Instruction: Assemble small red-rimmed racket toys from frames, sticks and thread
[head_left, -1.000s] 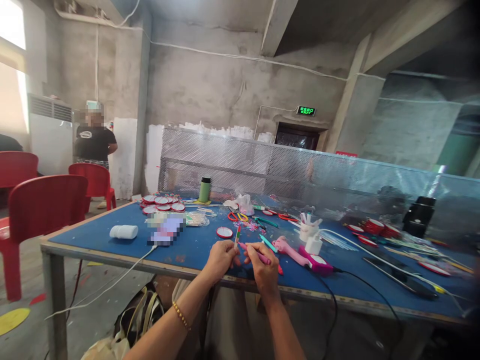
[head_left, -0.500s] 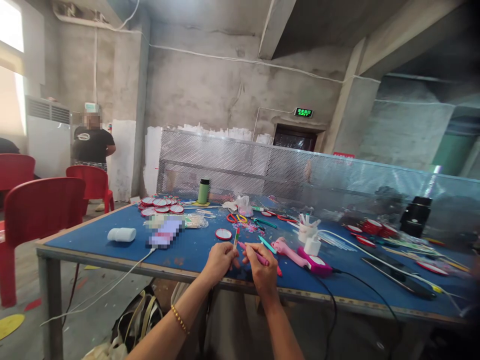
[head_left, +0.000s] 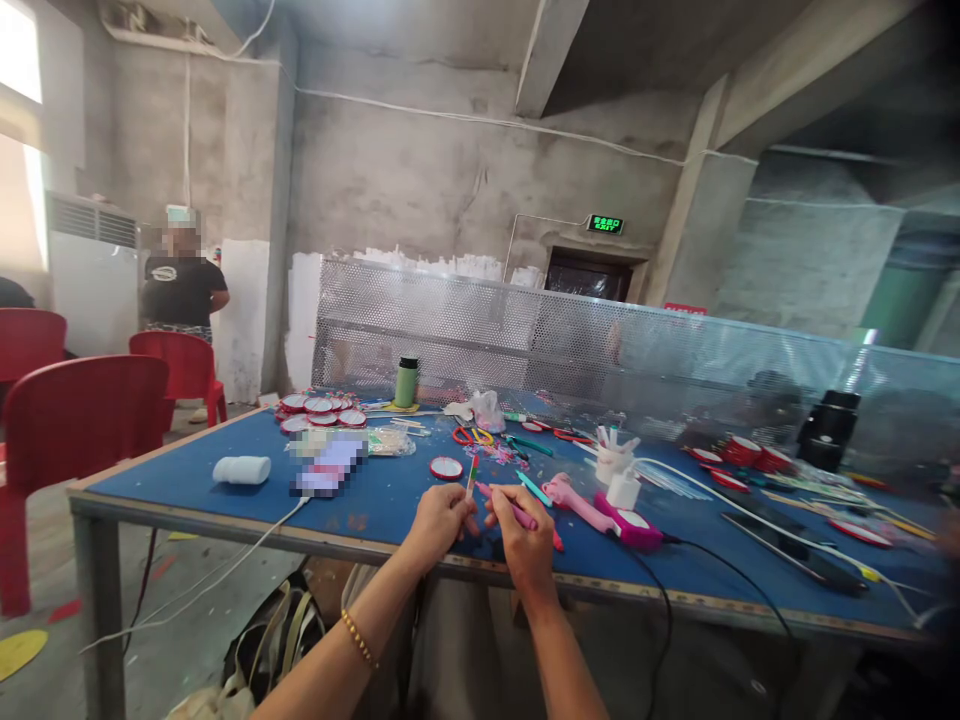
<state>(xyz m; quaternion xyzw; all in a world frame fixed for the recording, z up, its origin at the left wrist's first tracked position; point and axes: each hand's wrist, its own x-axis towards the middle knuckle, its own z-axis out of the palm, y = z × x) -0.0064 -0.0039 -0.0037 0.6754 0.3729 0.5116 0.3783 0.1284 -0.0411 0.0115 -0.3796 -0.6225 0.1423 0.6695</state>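
I am watching both hands working together at the near edge of the blue surface (head_left: 187,478). The left hand (head_left: 439,520) is pinching a thin stick (head_left: 472,474) with a red-and-green tip; its long axis is running nearly upright, leaning slightly away from the hand, with the tip standing above the fingers. The right hand (head_left: 529,540) is closed around a pink pen-like tool (head_left: 512,508), whose long axis is lying diagonally, rising toward the left hand and dropping away to the outer side of the right hand. I am noting that the tool's upper end is sitting just beside the base of the stick, between the two thumbs; whether they are touching, I cannot tell. Neither hand is released. The two hands are almost touching each other, so both things are lying in the gap between them, with the stick nearer the left and the tool nearer the right. Just beyond the right hand, a pink glue gun (head_left: 592,505) is lying on the surface, its cable trailing off the near edge.
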